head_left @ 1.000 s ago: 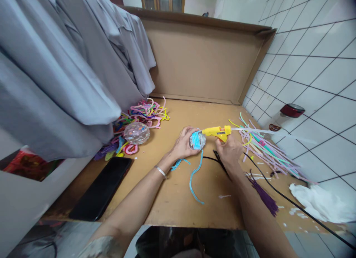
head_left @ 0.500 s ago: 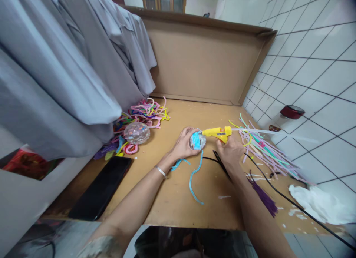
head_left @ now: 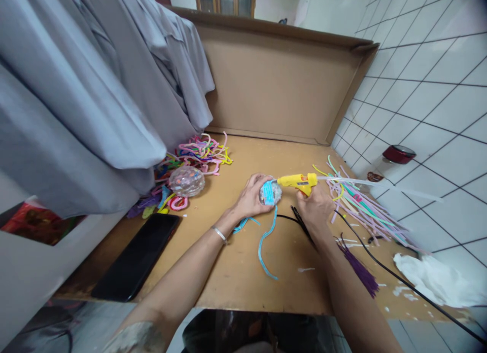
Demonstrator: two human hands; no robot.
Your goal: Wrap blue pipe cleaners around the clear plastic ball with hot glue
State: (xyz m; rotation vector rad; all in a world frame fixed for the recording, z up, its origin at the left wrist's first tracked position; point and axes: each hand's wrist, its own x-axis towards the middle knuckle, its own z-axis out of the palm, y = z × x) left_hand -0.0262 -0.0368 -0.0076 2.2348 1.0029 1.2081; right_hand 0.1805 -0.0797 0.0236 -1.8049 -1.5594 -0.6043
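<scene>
My left hand [head_left: 251, 195] is wrapped round a small clear ball [head_left: 271, 192] partly covered with light blue pipe cleaner. A loose blue pipe cleaner tail [head_left: 265, 241] hangs from it onto the board. My right hand [head_left: 315, 206] grips a yellow glue gun [head_left: 297, 181], its nozzle touching the ball's upper right. A white glue stick [head_left: 365, 182] juts from the gun's back toward the right.
A second clear ball [head_left: 186, 181] rests on a heap of coloured pipe cleaners [head_left: 198, 154] at the left. A black phone [head_left: 136, 257] lies near the front left. Straight pipe cleaners [head_left: 367, 209], a purple tassel [head_left: 359, 270], a black cord [head_left: 403, 279], a white tissue [head_left: 437, 282] and a red-lidded jar [head_left: 397, 154] are on the right. Grey cloth [head_left: 95, 89] hangs at left.
</scene>
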